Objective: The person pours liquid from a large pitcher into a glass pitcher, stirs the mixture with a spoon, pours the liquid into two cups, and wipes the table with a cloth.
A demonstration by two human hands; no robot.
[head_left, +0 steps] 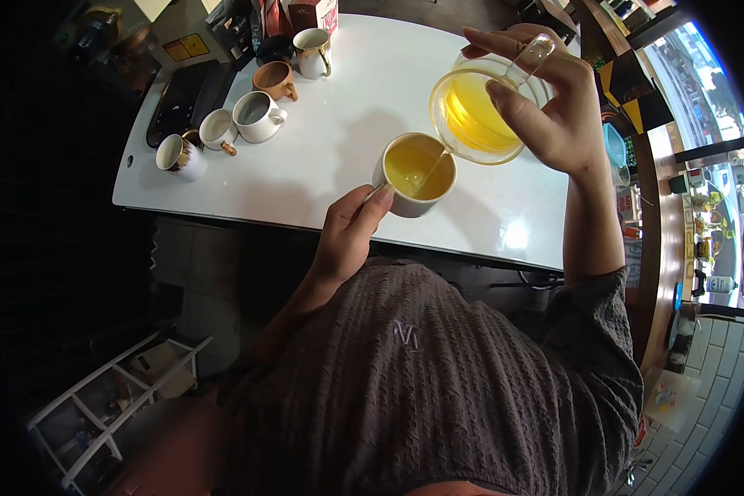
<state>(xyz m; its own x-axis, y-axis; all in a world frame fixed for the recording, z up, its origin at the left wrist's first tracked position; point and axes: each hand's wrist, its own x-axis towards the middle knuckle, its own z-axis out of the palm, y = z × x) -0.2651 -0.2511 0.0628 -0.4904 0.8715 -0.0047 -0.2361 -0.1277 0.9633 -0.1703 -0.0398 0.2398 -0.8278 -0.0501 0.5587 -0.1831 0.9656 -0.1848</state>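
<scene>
With fingers closed round its handle, my left hand holds a white mug near the front edge of the white table. Yellow liquid fills part of the mug. My right hand grips a clear glass pitcher by its looped handle, above and to the right of the mug. The pitcher is tilted toward the mug, and a thin stream of yellow liquid runs from its lip into it. More yellow liquid stays in the pitcher.
Toward the left stand several cups: a white and gold one, a cream one, a white one, a brown one and a tall patterned mug. Behind them lies a black tray. A white rack stands at lower left.
</scene>
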